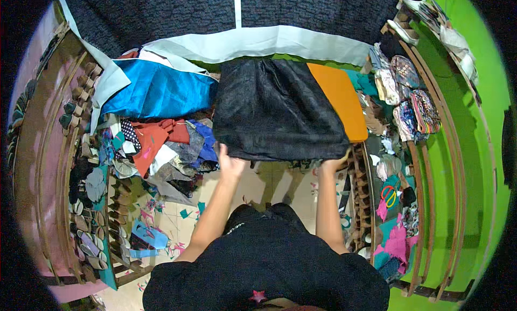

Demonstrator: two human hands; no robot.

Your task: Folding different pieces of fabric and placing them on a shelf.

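Observation:
A wide piece of black cloth (277,109) lies spread over the work surface in front of me. Its near edge is gripped at both ends: my left hand (231,161) closes on the left corner, and my right hand (335,163) holds the right one, with its fingers partly under the fabric. Part of a flat orange sheet (344,104) sticks out from beneath the cloth on the right. Shiny blue fabric (161,90) sits just left of the black cloth.
Mixed fabric scraps (161,149) heap up on the left. Shoe-lined wooden racks (116,209) flank me. Scissors (388,196) with red and yellow handles rest among scraps at right, below folded patterned cloths (412,114). Offcuts litter the tiled floor (186,211).

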